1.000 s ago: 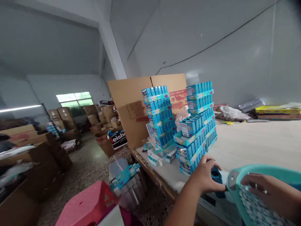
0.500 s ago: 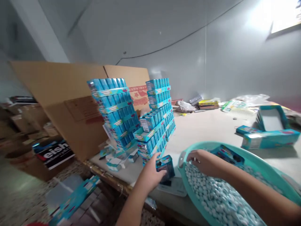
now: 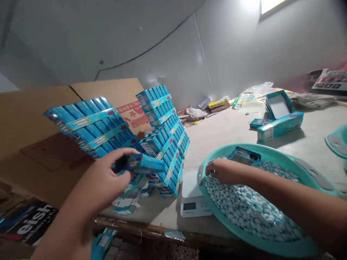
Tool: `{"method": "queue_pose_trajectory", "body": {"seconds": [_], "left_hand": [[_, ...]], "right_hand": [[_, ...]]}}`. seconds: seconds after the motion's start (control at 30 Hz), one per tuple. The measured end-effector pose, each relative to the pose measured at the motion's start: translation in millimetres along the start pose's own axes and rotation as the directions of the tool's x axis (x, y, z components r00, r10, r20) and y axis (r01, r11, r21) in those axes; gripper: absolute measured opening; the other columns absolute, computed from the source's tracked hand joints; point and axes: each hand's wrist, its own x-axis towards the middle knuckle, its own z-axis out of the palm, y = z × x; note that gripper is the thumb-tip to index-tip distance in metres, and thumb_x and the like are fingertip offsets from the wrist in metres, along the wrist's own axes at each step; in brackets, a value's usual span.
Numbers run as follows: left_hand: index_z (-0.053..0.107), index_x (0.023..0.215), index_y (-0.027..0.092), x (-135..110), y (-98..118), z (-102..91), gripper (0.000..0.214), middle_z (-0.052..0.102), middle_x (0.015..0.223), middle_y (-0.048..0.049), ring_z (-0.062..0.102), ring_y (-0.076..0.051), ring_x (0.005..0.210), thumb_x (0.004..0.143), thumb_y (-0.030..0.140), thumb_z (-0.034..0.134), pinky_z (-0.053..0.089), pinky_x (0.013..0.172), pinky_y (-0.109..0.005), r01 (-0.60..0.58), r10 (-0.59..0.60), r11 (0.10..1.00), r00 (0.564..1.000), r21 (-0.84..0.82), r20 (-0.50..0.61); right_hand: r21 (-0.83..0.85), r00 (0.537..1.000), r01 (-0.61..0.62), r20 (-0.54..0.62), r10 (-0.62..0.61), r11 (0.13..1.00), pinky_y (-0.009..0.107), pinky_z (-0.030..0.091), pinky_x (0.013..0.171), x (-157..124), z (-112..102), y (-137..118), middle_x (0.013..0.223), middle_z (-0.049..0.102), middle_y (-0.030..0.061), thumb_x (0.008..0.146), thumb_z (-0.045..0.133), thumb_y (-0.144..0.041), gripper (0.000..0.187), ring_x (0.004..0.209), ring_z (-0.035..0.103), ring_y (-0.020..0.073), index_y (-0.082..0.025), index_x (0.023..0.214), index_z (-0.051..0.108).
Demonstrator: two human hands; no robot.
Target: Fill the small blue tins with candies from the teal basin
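My left hand (image 3: 114, 177) is closed round a small blue candy box (image 3: 148, 164), raised and tilted in front of the stacked display trays. My right hand (image 3: 223, 171) reaches into an oval turquoise tub (image 3: 202, 187), at its left end by the grey handle. Its fingers are bent down against the pale blue candies (image 3: 255, 213); whatever they hold is hidden. Another blue candy box (image 3: 245, 156) lies on the candies against the tub's far side. A white digital scale (image 3: 191, 195) is partly behind the tub's left rim.
Stacks of filled blue trays, one leaning (image 3: 92, 126) and one more upright (image 3: 159, 119), stand before a large cardboard carton (image 3: 108, 86). Flattened packaging (image 3: 127, 206) lies near the table edge. An opened display box (image 3: 282, 126) and a second turquoise tub (image 3: 337, 141) are at right.
My left hand has lifted the candy box away from above the scale, up and to the left. My right hand stays at the tub's left end. The view has turned to the right.
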Motion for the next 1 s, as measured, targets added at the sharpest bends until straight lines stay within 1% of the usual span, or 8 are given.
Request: {"method": "queue_pose_trajectory", "body": {"seconds": [0.1,0.23,0.4,0.5,0.6,0.77,0.87,1.0], "left_hand": [[0.064,0.123,0.023,33,10,-11.4,0.057,0.062,0.077,0.0048,0.056,-0.015,0.062,0.068,0.024,0.05,0.051,0.071,-0.034,-0.027,0.043,0.991,0.992,0.133,-0.118],[0.07,0.111,0.019,78,5,-6.5,0.052,0.067,0.084,0.0031,0.064,-0.02,0.075,0.062,0.02,0.051,0.053,0.078,-0.036,-0.095,0.098,0.986,0.995,0.14,-0.016],[0.073,0.106,0.021,113,-18,20.4,0.055,0.075,0.095,-0.0012,0.068,-0.029,0.093,0.054,0.023,0.054,0.056,0.079,-0.034,-0.118,0.117,0.993,0.993,0.011,0.03],[0.072,0.107,0.02,119,-24,34.3,0.059,0.074,0.11,-0.0042,0.067,-0.03,0.103,0.052,0.023,0.052,0.055,0.091,-0.039,-0.124,0.128,0.99,0.99,-0.063,0.059],[0.073,0.107,0.022,119,-26,45.6,0.059,0.065,0.132,-0.0023,0.055,-0.03,0.127,0.053,0.023,0.05,0.044,0.11,-0.041,-0.172,0.187,0.97,0.98,-0.172,0.075],[0.069,0.121,0.023,112,-26,63.4,0.052,0.046,0.153,-0.0019,0.04,-0.03,0.143,0.077,0.044,0.049,0.038,0.116,-0.042,-0.135,0.183,0.916,0.979,-0.378,0.095],[0.062,0.131,0.021,108,-25,73.5,0.069,0.033,0.159,-0.0082,0.032,-0.035,0.147,0.074,0.061,0.06,0.027,0.121,-0.049,-0.147,0.155,0.967,0.988,-0.21,0.022],[0.049,0.142,0.015,106,-23,84.7,0.093,0.035,0.154,-0.0172,0.035,-0.036,0.144,0.064,0.059,0.074,0.03,0.12,-0.048,-0.106,0.102,0.994,0.99,-0.041,-0.099]], "right_hand": [[0.006,1.0,-0.007,0.008,0.007,1.0,0.028,0.045,0.08,-2,-2,-2,0.107,0.074,0.0093,0.087,0.05,-0.016,0.032,0.096,0.067,0.0236,-0.02,0.108,0.074],[0.011,1.0,-0.01,0.004,0.01,1.0,0.028,0.044,0.079,-2,-4,-3,0.106,0.075,0.0096,0.086,0.049,-0.014,0.034,0.094,0.067,0.0227,-0.019,0.108,0.074],[0.022,1.0,0.022,-0.016,-0.021,1.0,0.028,0.045,0.08,-1,-2,1,0.105,0.075,0.0086,0.085,0.05,-0.014,0.035,0.095,0.068,0.0227,-0.021,0.109,0.075],[0.032,1.0,0.021,-0.008,-0.021,0.999,0.028,0.046,0.082,-1,-3,1,0.107,0.075,0.009,0.085,0.049,-0.014,0.036,0.097,0.068,0.0232,-0.02,0.108,0.075],[0.029,1.0,0.021,-0.001,-0.021,0.999,0.028,0.046,0.083,-1,-4,-1,0.108,0.075,0.0091,0.084,0.049,-0.014,0.036,0.098,0.068,0.0236,-0.02,0.109,0.075],[-0.012,0.999,0.043,0.024,-0.043,0.999,0.029,0.045,0.083,0,-3,-2,0.11,0.074,0.0111,0.083,0.05,-0.013,0.038,0.1,0.067,0.0249,-0.02,0.112,0.074],[0.001,0.999,0.037,0.032,-0.037,0.999,0.028,0.046,0.083,1,-3,-1,0.111,0.074,0.0106,0.083,0.05,-0.012,0.039,0.099,0.067,0.0241,-0.02,0.113,0.074],[-0.003,0.999,0.034,0.04,-0.034,0.999,0.027,0.045,0.083,-1,-6,-2,0.11,0.074,0.0096,0.083,0.051,-0.012,0.037,0.099,0.067,0.0228,-0.02,0.112,0.074]]}}
